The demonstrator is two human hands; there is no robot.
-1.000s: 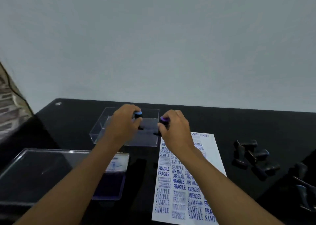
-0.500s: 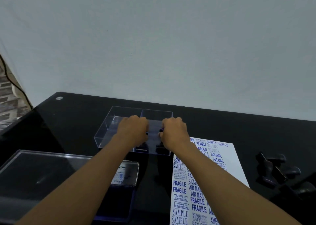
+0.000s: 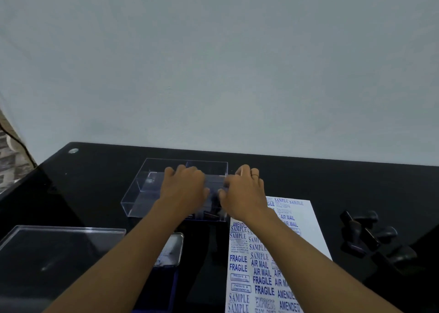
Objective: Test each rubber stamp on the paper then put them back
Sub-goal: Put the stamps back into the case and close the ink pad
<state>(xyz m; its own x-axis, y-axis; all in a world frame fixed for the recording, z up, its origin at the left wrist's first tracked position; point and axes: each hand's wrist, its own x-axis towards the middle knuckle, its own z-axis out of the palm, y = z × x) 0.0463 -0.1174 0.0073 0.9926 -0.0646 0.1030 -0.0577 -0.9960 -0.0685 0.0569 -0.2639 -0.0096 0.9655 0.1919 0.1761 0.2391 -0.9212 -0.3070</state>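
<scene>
Rubber stamps [image 3: 370, 235], small, stiff and light, lie heaped at the counter's [image 3: 308, 177] right; best pinched by their knobs. The printed paper [image 3: 294, 239] sits beside the clear box [image 3: 142, 189], where left hand [image 3: 184, 189] and right hand [image 3: 242, 193] hover, grips hidden.

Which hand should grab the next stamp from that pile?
Probably the right hand. The loose stamps lie on its side, past the paper. The left hand is over the clear box, and would have to cross over.
</scene>
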